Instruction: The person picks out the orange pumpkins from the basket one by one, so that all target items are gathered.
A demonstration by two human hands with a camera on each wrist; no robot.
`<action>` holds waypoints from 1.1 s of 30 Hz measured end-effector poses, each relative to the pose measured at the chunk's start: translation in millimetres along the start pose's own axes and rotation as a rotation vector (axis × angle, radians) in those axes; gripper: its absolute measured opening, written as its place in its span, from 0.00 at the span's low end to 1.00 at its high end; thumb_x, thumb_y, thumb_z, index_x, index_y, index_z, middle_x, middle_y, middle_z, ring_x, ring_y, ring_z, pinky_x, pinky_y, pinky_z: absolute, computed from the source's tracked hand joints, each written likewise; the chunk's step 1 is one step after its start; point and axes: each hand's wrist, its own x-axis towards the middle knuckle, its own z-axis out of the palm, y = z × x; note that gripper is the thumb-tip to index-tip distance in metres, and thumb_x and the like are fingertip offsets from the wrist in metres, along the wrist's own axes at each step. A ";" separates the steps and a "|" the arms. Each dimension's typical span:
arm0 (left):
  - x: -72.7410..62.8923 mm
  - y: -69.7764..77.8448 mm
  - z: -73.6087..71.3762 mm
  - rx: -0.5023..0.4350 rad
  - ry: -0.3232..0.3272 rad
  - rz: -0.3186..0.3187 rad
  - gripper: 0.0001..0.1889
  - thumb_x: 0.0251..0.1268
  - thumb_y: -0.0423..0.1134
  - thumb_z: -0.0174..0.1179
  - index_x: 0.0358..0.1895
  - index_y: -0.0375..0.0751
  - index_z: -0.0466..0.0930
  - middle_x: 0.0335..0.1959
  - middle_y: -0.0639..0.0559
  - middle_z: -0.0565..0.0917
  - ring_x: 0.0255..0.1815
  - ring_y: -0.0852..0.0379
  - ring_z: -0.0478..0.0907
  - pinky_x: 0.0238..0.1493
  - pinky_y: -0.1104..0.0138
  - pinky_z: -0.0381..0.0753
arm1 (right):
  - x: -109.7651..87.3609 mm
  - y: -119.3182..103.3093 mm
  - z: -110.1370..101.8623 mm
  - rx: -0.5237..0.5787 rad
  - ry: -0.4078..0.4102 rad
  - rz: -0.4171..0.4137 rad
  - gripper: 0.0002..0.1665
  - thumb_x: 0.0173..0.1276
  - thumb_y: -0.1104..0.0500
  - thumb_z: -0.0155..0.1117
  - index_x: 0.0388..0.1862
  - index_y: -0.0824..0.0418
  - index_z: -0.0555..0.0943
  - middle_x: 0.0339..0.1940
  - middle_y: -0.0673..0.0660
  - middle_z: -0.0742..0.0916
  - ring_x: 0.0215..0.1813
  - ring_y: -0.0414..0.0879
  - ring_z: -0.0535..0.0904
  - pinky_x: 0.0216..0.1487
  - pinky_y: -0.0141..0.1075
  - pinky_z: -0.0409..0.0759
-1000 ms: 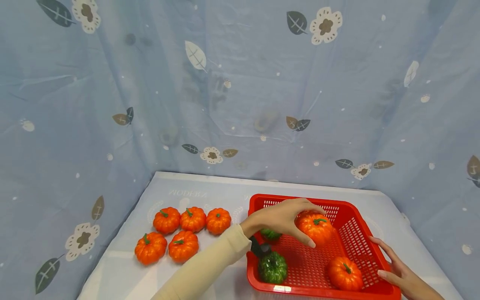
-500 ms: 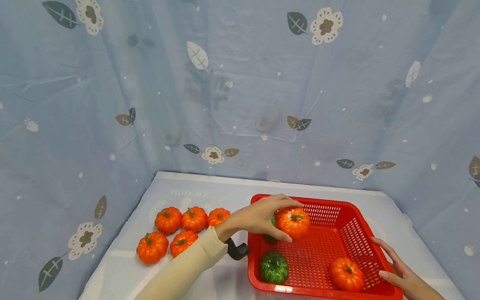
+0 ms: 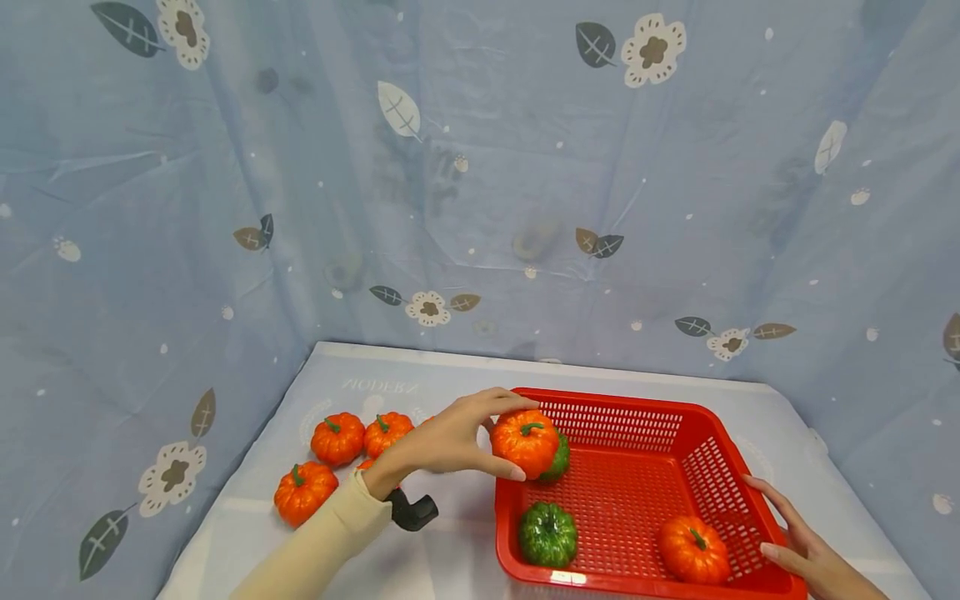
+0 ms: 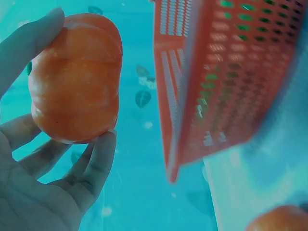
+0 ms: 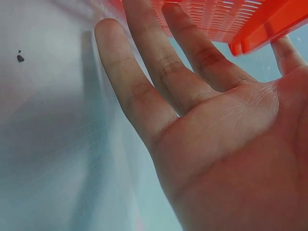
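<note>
My left hand [image 3: 457, 433] holds a small orange pumpkin [image 3: 525, 444] between thumb and fingers, over the left rim of a red plastic basket [image 3: 637, 483]. In the left wrist view the pumpkin [image 4: 77, 79] is apart from the basket wall [image 4: 231, 82]. Inside the basket a green pumpkin [image 3: 548, 535] sits at the near left; another green pumpkin [image 3: 557, 458] is partly hidden behind the held one. One orange pumpkin [image 3: 693, 550] lies at the basket's near right. My right hand [image 3: 806, 546] touches the basket's right rim with fairly straight, spread fingers; its palm shows in the right wrist view.
Several orange pumpkins [image 3: 337, 438] stand on the white-covered table [image 3: 457, 550] left of the basket, some partly hidden by the left forearm. A black strap piece [image 3: 412, 510] hangs at the left wrist. A blue patterned curtain [image 3: 480, 167] encloses the table at the back and sides.
My left hand has carried the orange pumpkin leftward, from above the basket's middle to its left rim. The right hand stays at the right rim.
</note>
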 end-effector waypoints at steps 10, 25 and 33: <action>-43.2 -21.7 -11.8 0.056 0.061 -0.127 0.39 0.57 0.50 0.77 0.73 0.70 0.70 0.68 0.66 0.71 0.63 0.59 0.73 0.55 0.60 0.81 | -0.5 0.0 0.0 0.008 0.001 0.002 0.39 0.87 0.57 0.39 0.70 0.08 0.42 0.59 0.34 0.71 0.60 0.51 0.78 0.56 0.65 0.78; -92.3 -55.1 -9.6 0.086 0.091 -0.228 0.39 0.52 0.51 0.80 0.70 0.65 0.74 0.69 0.65 0.73 0.70 0.54 0.70 0.63 0.48 0.77 | -1.5 0.8 -1.6 0.025 -0.027 -0.004 0.39 0.87 0.57 0.38 0.70 0.07 0.43 0.59 0.31 0.73 0.61 0.47 0.78 0.58 0.63 0.78; -105.4 -71.1 -8.1 0.154 0.097 -0.225 0.40 0.50 0.52 0.82 0.68 0.56 0.75 0.64 0.61 0.77 0.64 0.53 0.75 0.62 0.46 0.77 | -1.4 0.4 -2.2 0.039 -0.049 -0.014 0.40 0.87 0.57 0.37 0.69 0.06 0.44 0.59 0.30 0.73 0.61 0.47 0.79 0.58 0.64 0.78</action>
